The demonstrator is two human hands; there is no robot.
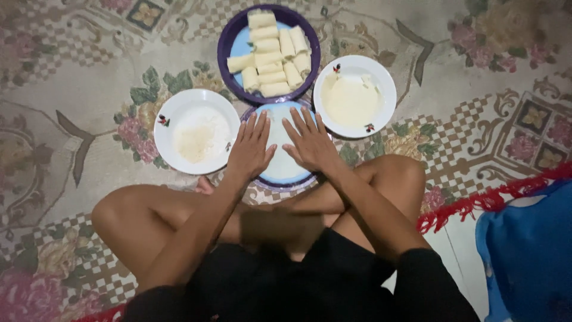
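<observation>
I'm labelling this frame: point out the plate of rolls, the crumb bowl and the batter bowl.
plate of rolls point(229, 42): head view, purple left rim.
crumb bowl point(179, 107): head view, bare white inner wall.
batter bowl point(384, 77): head view, white right rim.

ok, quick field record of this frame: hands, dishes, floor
left hand: flat, palm down on near plate
right hand: flat on the same plate
far plate: purple rim, stacked pale rolls
left bowl: white, pale crumbs
right bowl: white, creamy liquid
floor: patterned floral carpet
posture: seated cross-legged
</observation>
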